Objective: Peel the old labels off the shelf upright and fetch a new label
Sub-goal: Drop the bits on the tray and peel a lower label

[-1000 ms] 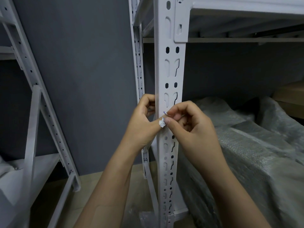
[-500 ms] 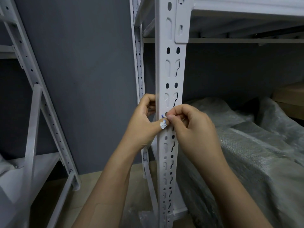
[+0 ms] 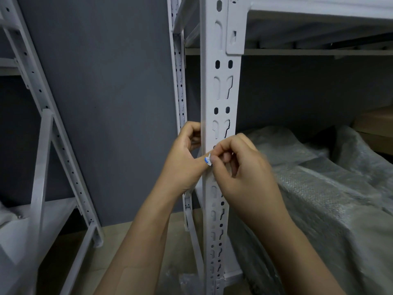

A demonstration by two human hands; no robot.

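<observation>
A white slotted shelf upright [image 3: 221, 92] rises through the middle of the view. A small crumpled white and blue label scrap [image 3: 208, 160] sits at its front face, about mid-height. My right hand [image 3: 242, 171] pinches this scrap between thumb and forefinger. My left hand [image 3: 185, 165] grips the upright's left edge, its fingers curled round behind the post and its thumb tip touching the scrap. Whether the scrap still sticks to the metal is hidden by my fingers.
A bulky load wrapped in bubble wrap [image 3: 319, 199] fills the lower shelf at right. A shelf board [image 3: 319, 15] crosses above. Another white rack [image 3: 49, 145] leans at left before a dark grey wall [image 3: 110, 103]. A cardboard box [image 3: 376, 126] shows at far right.
My right hand has dropped slightly and tugged at the scrap, which now shows a blue side. My left hand has kept its grip on the upright.
</observation>
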